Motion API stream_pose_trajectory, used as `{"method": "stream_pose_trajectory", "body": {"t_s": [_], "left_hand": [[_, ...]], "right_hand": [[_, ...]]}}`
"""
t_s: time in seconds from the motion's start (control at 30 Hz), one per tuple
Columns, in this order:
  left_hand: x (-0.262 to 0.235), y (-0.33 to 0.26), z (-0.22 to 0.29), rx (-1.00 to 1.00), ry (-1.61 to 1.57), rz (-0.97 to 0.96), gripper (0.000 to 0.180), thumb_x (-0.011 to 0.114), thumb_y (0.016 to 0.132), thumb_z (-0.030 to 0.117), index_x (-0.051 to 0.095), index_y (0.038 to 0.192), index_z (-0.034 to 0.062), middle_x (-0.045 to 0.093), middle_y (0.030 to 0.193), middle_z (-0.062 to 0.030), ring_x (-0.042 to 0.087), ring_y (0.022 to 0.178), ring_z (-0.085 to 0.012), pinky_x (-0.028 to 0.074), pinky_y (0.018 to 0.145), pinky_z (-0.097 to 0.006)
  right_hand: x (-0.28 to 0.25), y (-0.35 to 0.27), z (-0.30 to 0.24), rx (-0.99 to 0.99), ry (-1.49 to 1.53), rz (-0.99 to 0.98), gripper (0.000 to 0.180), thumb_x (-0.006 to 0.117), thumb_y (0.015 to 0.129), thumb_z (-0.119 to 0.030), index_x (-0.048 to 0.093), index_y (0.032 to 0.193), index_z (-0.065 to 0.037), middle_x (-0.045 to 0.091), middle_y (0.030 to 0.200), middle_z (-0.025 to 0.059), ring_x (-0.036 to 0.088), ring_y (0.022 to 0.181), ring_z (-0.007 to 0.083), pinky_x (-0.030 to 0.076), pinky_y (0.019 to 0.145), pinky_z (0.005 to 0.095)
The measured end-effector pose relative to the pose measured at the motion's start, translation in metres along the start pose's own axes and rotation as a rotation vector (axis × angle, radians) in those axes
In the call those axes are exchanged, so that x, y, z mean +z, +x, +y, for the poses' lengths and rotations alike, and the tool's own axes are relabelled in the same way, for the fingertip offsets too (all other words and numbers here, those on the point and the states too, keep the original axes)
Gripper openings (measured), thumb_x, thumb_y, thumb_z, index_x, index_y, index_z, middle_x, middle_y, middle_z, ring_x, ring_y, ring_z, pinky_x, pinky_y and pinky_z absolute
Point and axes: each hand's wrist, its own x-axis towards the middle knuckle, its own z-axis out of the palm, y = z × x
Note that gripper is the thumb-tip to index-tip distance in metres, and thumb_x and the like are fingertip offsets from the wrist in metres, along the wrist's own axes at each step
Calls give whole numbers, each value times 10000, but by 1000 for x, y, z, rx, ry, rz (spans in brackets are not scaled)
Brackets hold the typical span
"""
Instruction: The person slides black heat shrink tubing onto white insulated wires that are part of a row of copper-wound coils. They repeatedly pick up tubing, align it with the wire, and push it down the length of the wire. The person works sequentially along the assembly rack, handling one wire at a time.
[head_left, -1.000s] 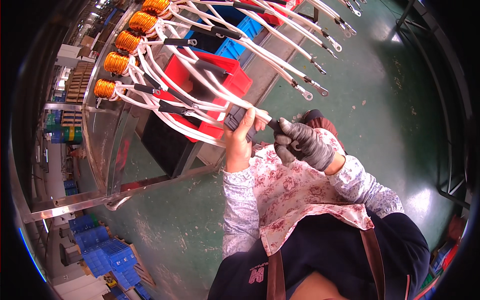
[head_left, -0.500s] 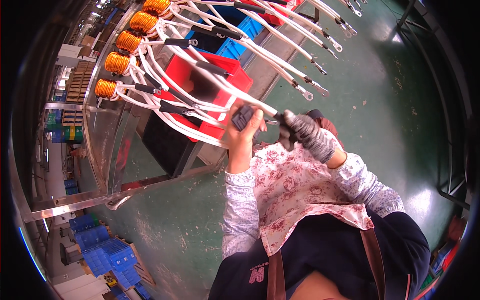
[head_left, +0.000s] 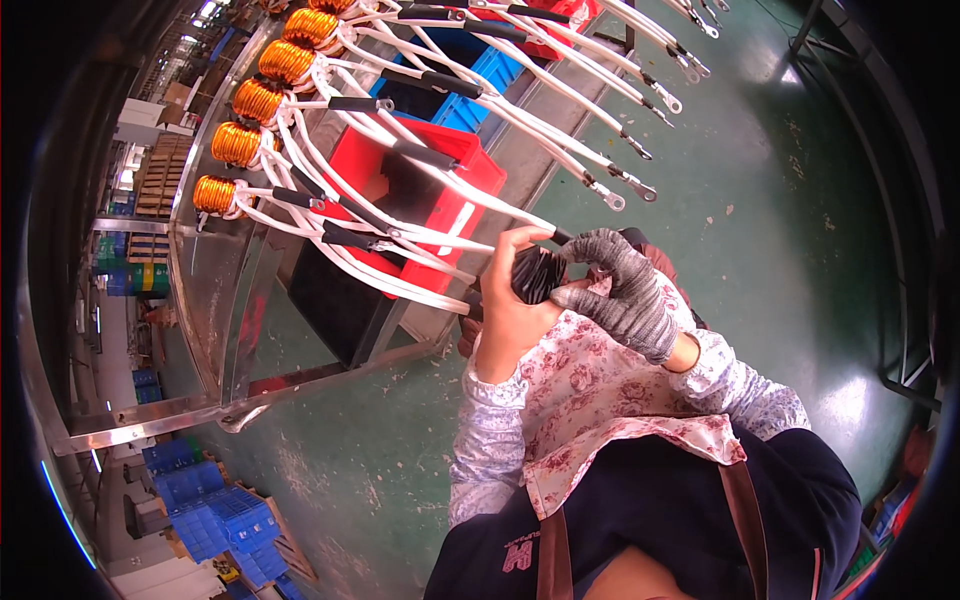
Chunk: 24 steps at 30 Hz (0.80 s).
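Observation:
My bare left hand (head_left: 515,315) curls round a bundle of thin black sleeves (head_left: 538,275), thumb and forefinger about its sides. My right hand (head_left: 630,300), in a grey knit glove, closes its thumb and fingers on the bundle's right side; its fingertips are partly hidden. A white cable (head_left: 490,203) with a black sleeve on its end (head_left: 561,237) runs between the hands, just above the bundle. More white cables (head_left: 425,290) pass behind my left hand. They come from copper-wound ring coils (head_left: 240,145) lined up at the left.
Under the cables stand a red bin (head_left: 478,180), a blue bin (head_left: 490,75) and a black bin (head_left: 345,310). Other cables end in metal ring lugs (head_left: 612,200) over the green floor. A metal frame (head_left: 150,425) edges the bench; blue crates (head_left: 215,510) are stacked lower left.
My right hand has moved from the cable's end to the bundle in my left hand. The bundle has turned, and my left hand has shifted slightly right.

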Motion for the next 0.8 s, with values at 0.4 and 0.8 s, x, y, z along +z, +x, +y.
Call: {"method": "stream_pose_trajectory", "body": {"t_s": [0.4, 0.8], "left_hand": [[16, 11, -7, 13, 17, -166, 358, 693, 673, -30, 545, 992, 35, 620, 755, -61, 576, 694, -72, 466, 636, -239], [18, 13, 1, -245, -497, -184, 366, 634, 818, 13, 469, 1144, -5, 563, 859, -37, 584, 763, -102, 498, 719, -259]], "right_hand": [[-17, 0, 25, -67, -124, 186, 242, 802, 698, -179, 664, 839, -38, 605, 735, 25, 543, 692, 125, 441, 618, 285], [-41, 4, 30, 358, 698, 316, 176, 652, 844, -144, 611, 955, -14, 620, 813, 45, 580, 668, 91, 483, 527, 214]]}}
